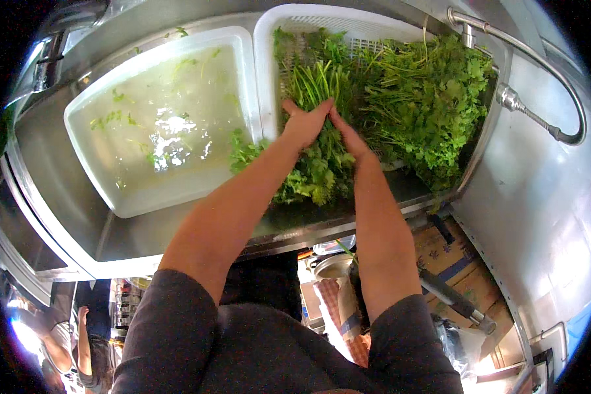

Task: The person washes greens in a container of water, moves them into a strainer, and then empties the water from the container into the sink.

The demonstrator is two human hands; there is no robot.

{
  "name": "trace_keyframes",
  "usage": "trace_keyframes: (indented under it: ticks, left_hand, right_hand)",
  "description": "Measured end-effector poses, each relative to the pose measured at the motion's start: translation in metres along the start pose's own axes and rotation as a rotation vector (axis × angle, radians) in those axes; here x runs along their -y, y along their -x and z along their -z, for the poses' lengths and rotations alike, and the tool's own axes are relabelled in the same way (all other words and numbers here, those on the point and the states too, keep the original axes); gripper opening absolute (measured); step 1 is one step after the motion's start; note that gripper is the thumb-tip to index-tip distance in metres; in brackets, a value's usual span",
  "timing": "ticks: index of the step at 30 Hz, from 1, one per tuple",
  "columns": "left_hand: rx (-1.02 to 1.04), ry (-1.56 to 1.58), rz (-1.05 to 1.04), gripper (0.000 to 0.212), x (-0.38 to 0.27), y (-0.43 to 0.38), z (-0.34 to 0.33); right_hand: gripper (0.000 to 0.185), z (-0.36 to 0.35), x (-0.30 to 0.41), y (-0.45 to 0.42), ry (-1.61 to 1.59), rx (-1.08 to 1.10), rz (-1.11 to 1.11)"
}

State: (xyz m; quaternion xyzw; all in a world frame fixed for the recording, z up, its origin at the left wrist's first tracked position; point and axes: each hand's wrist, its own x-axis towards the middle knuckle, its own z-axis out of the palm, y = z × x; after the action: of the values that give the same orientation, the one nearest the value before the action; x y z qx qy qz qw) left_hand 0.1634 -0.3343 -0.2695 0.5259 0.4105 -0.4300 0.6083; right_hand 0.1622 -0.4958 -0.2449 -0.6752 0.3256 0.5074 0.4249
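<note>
My left hand lies over a bunch of leafy green herbs that looks like cilantro. Its pale stems point away from me, and the leaves hang toward me over the near side of a white perforated plastic basket. Against the bunch's right side is my right hand, with its fingertips meeting my left hand above the stems. The undersides of both hands are hidden. To the right, a big pile of the same herbs fills much of the basket and spills past its edge.
Left of the basket, a white plastic tub holds cloudy water with loose leaves floating. Both containers sit in a stainless steel sink. A spray faucet curves in at the right. Another person's arm shows at lower left.
</note>
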Motion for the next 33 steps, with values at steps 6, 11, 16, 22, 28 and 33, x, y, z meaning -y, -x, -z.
trace_keyframes:
  ticks: [6,11,16,22,28,33]
  left_hand:
    - [0.020,-0.130,-0.165,0.109,-0.027,0.053,-0.019]
    - [-0.008,-0.047,-0.302,0.103,-0.065,0.139,-0.021]
    - [0.018,-0.001,-0.433,0.117,-0.079,0.218,0.063]
    - [0.014,0.109,-0.608,0.077,-0.073,0.313,0.203]
    - [-0.265,0.114,-0.652,0.079,-0.022,0.289,0.307]
    - [-0.452,-0.636,-0.420,0.097,0.036,0.185,0.372]
  right_hand:
    - [0.079,0.012,0.029,0.072,-0.337,-0.033,0.015]
    - [0.065,0.035,0.046,0.131,-0.517,-0.115,0.069]
    - [0.055,-0.043,0.109,0.208,-0.502,0.077,0.239]
    - [0.070,-0.182,0.171,0.243,-0.386,0.325,0.790]
    - [0.118,-0.269,0.169,0.211,-0.306,0.147,0.942]
    - [0.113,-0.294,0.120,0.134,0.272,-0.128,0.576]
